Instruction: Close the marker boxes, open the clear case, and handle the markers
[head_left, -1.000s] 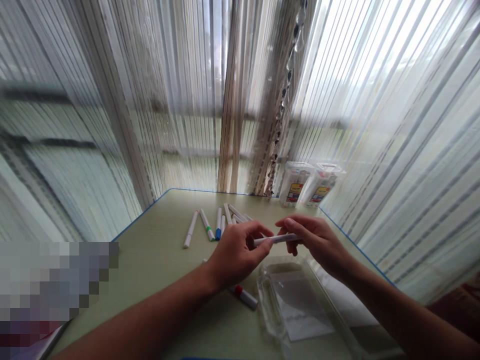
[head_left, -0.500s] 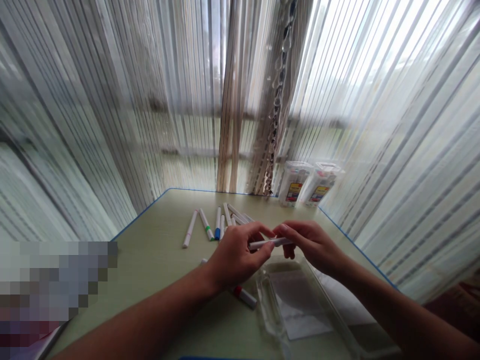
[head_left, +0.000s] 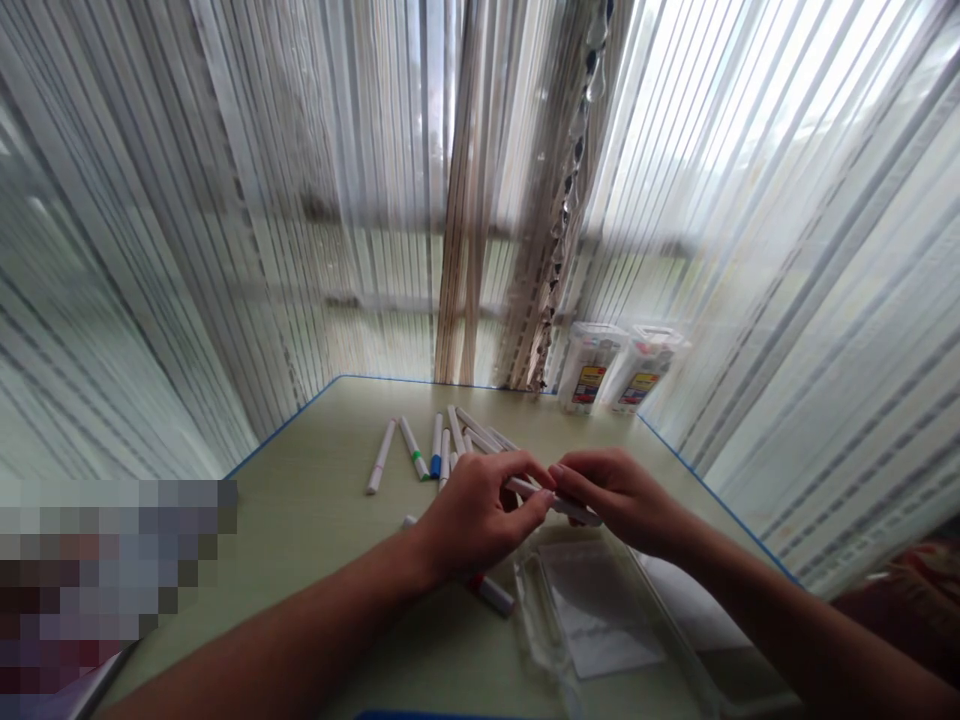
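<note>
My left hand (head_left: pixel 476 515) and my right hand (head_left: pixel 611 495) meet over the middle of the table and both pinch one white marker (head_left: pixel 574 510) that slopes down to the right. Right under my hands lies an open clear plastic case (head_left: pixel 600 610). A white marker with a red cap (head_left: pixel 487 592) lies on the table just below my left hand. Farther back, several loose white markers (head_left: pixel 435 445) with green and blue caps lie in a row.
The pale green table (head_left: pixel 322 520) has a blue edge and sits in a corner of sheer striped curtains. Two clear marker boxes (head_left: pixel 619 368) stand at the back right. A blurred patch covers the lower left.
My hands have come down a little and closer together. The marker, level before, now tilts down to the right above the clear case.
</note>
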